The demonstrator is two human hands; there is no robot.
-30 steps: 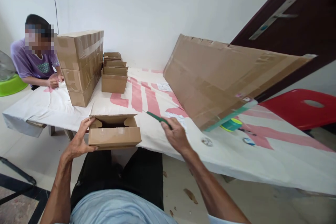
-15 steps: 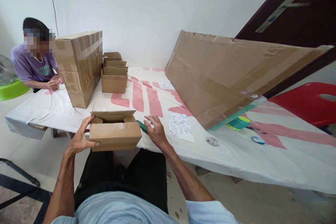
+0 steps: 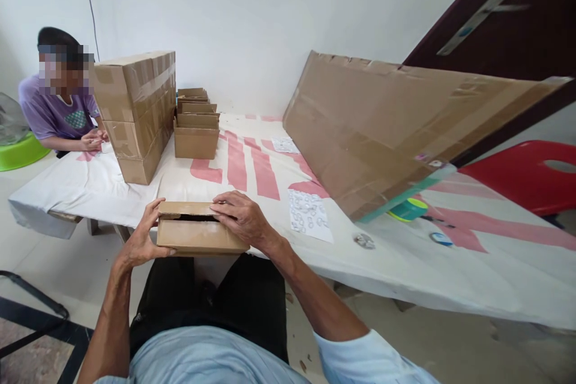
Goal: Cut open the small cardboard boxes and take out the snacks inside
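Note:
A small brown cardboard box (image 3: 194,235) sits at the near edge of the cloth-covered table (image 3: 405,264). My left hand (image 3: 141,237) grips its left end, thumb on the front face. My right hand (image 3: 240,218) lies flat across the top, fingers stretched out, pressing the top flaps down so that only a narrow slit stays open. The green-handled tool seen earlier is hidden now.
A tall taped carton (image 3: 135,111) and a row of small boxes (image 3: 196,126) stand at the back left. A big cardboard sheet (image 3: 387,126) leans at the right. A printed sheet (image 3: 309,215), tape rolls (image 3: 407,209), a red stool (image 3: 526,177). Another person (image 3: 63,108) sits at the far left.
My right hand put the green-handled tool down beside the box, then moved onto the box top and pushed the flaps down. The left hand kept its hold on the box.

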